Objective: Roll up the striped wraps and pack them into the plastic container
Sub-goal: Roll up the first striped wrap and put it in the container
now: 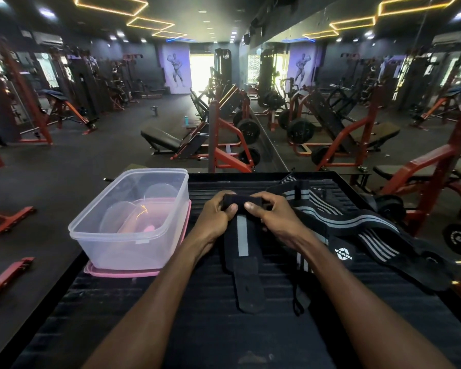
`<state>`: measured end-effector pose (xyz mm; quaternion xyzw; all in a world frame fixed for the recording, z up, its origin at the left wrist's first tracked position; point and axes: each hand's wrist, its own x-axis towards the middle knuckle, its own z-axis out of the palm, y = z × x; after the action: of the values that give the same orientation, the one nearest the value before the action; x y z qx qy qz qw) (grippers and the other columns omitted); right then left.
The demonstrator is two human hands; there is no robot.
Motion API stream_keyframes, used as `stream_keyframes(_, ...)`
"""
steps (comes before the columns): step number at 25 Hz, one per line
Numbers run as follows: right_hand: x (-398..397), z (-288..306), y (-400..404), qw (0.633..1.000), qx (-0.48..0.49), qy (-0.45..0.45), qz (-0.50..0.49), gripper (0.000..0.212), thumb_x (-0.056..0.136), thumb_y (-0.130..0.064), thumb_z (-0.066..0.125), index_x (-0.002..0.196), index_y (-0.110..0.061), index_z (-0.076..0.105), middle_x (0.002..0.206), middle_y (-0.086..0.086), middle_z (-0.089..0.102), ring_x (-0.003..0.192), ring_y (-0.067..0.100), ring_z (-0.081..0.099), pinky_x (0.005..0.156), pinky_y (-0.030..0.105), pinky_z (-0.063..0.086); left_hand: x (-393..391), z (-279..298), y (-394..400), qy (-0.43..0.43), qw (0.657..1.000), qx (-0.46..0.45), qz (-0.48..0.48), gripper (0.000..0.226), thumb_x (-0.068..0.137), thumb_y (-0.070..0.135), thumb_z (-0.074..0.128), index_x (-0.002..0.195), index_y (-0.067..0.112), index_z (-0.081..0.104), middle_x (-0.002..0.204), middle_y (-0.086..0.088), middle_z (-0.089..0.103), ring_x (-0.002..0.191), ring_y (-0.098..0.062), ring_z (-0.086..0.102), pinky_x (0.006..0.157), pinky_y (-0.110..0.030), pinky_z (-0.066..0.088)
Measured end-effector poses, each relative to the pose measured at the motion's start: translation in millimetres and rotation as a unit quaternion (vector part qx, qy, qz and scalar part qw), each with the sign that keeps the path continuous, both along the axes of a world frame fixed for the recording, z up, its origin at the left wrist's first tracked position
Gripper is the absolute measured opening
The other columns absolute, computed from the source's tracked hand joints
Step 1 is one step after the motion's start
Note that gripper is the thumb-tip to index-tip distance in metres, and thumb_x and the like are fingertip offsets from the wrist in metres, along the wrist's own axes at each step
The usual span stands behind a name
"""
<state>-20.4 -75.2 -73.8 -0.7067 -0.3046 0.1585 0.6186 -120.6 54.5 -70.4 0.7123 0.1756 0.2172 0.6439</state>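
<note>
A black wrap with one grey stripe (242, 241) lies lengthwise on the black ribbed platform (171, 315). Its far end is rolled into a small tube, and its near end is a plain black strap. My left hand (216, 217) grips the left end of that roll. My right hand (274, 217) pinches the right end. A clear plastic container (129, 222) stands to the left on a pink lid (123, 272). More black wraps with grey stripes (357, 222) lie loose to the right, one with a white logo.
The platform's left edge drops to the dark gym floor. Red and black weight machines and benches fill the room behind. A mirror wall runs along the right. A thin black loop (298, 306) lies beside my right forearm.
</note>
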Motion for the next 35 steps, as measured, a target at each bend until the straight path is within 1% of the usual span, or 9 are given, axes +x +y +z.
stream_keyframes(5,1.9,-0.4,-1.6,0.996,0.056,-0.070,0.000,0.027,0.083,-0.001,0.076,0.110,-0.005,0.071,0.108,0.010,0.073,0.100,0.017,0.068,0.089,0.028,0.055,0.7,5.7,-7.4,0.002,0.994,-0.106,-0.030,0.020,0.101,0.027,0.054,0.112,0.013,0.065,0.108,-0.011,0.073,0.102,-0.025,0.071,0.095,-0.045,0.055)
stream_keyframes(7,-0.2,-1.5,1.1,0.996,0.064,-0.055,0.001,0.028,0.083,-0.006,0.077,0.111,-0.010,0.072,0.108,0.005,0.074,0.099,0.014,0.069,0.086,0.027,0.056,2.8,3.5,-4.2,-0.009,0.999,-0.035,0.018,0.014,0.101,0.018,0.052,0.107,0.019,0.065,0.106,-0.009,0.073,0.104,-0.028,0.069,0.096,-0.045,0.054)
stream_keyframes(11,-2.4,0.8,2.6,0.999,0.049,0.008,-0.001,0.023,0.092,-0.019,0.071,0.114,-0.013,0.071,0.101,0.004,0.072,0.082,0.013,0.067,0.060,0.027,0.053,-0.6,6.2,-1.7,-0.019,0.999,0.019,0.020,0.026,0.097,0.004,0.052,0.108,0.024,0.065,0.107,-0.006,0.071,0.101,-0.020,0.068,0.091,-0.035,0.054)
stream_keyframes(16,-0.9,0.5,-0.7,0.995,0.087,-0.049,-0.013,0.034,0.080,0.006,0.075,0.109,-0.011,0.071,0.107,0.002,0.073,0.100,0.012,0.068,0.092,0.029,0.056,1.9,7.4,-4.9,-0.008,0.995,-0.097,0.007,0.019,0.099,0.020,0.058,0.114,0.010,0.063,0.112,-0.014,0.071,0.107,-0.029,0.068,0.100,-0.047,0.052)
stream_keyframes(22,-1.3,-3.9,2.9,0.995,0.093,0.025,0.010,0.021,0.088,-0.011,0.074,0.109,-0.011,0.073,0.103,0.011,0.075,0.095,0.027,0.072,0.077,0.038,0.059,-3.4,8.1,1.2,-0.016,1.000,0.008,0.023,0.031,0.098,0.001,0.051,0.098,0.029,0.065,0.100,0.001,0.071,0.095,-0.012,0.066,0.084,-0.025,0.053)
stream_keyframes(25,1.0,-1.0,0.4,0.996,0.086,-0.024,-0.018,0.025,0.085,0.000,0.074,0.106,-0.013,0.074,0.104,0.007,0.075,0.098,0.021,0.071,0.088,0.035,0.059,0.8,7.4,0.3,-0.030,0.997,-0.070,-0.004,0.026,0.096,0.002,0.057,0.102,0.024,0.068,0.107,-0.007,0.071,0.100,-0.021,0.067,0.089,-0.037,0.057)
stream_keyframes(28,-0.2,-0.1,-1.3,0.995,0.098,-0.018,0.001,0.033,0.081,0.006,0.075,0.110,-0.009,0.074,0.108,0.007,0.075,0.103,0.018,0.071,0.091,0.031,0.057,1.3,6.8,-0.5,-0.018,0.992,-0.127,-0.013,0.018,0.100,0.023,0.055,0.110,0.013,0.066,0.100,-0.007,0.073,0.094,-0.021,0.070,0.068,-0.027,0.057)
stream_keyframes(31,-4.3,-1.6,2.8,0.994,0.107,0.014,0.001,0.027,0.084,-0.002,0.076,0.110,-0.011,0.074,0.105,0.007,0.075,0.090,0.018,0.071,0.077,0.028,0.059,0.9,4.3,2.6,-0.038,0.998,-0.041,0.040,0.017,0.101,0.013,0.051,0.105,0.016,0.067,0.100,-0.003,0.072,0.095,-0.016,0.067,0.073,-0.021,0.052)
stream_keyframes(35,-5.7,-0.6,4.8,0.994,0.104,0.031,-0.007,0.020,0.089,-0.004,0.071,0.109,-0.007,0.073,0.099,0.007,0.073,0.080,0.016,0.067,0.059,0.028,0.055,0.0,5.3,2.1,-0.056,0.998,-0.010,0.037,0.030,0.096,-0.001,0.053,0.100,0.025,0.068,0.102,-0.003,0.069,0.097,-0.015,0.065,0.086,-0.028,0.055)
